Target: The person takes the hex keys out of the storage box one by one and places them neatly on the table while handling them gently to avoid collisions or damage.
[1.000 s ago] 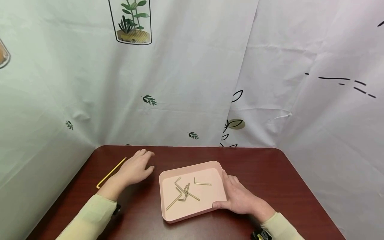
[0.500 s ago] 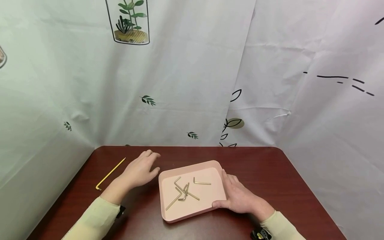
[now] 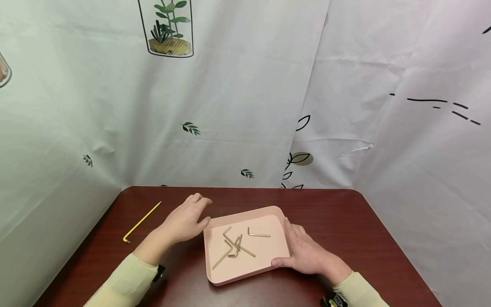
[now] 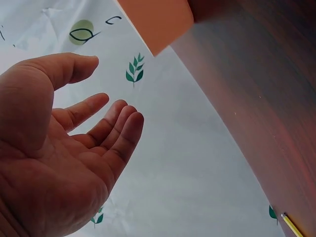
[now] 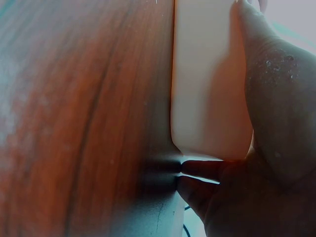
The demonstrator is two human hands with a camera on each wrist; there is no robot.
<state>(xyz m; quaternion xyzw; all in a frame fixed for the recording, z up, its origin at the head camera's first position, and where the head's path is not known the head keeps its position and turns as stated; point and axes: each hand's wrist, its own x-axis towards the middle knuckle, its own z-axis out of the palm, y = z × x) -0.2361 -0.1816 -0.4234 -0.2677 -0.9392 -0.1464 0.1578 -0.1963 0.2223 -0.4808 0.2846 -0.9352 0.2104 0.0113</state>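
A shallow pink tray (image 3: 264,221) lies slightly askew on the table. Inside it are several brass-coloured hex keys (image 3: 246,250), most crossing one another and one hex key (image 3: 259,235) apart at the right. My right hand (image 3: 307,253) grips the tray's near right corner, thumb on the front wall and fingers along the right side. In the right wrist view that hand (image 5: 281,113) meets the tray wall (image 5: 202,74). My left hand (image 3: 182,219) hovers at the tray's far left corner, fingers loosely bent, holding nothing. Whether it touches the rim, I cannot tell.
A yellow hex key (image 3: 142,221) lies on the dark red-brown table (image 3: 330,213) at the left, beyond the left forearm. White printed cloth (image 3: 238,94) hangs behind the table and along both sides.
My left hand has moved right, from beside the yellow hex key toward the tray's far left corner. The right hand, the tray and the keys have stayed in place.
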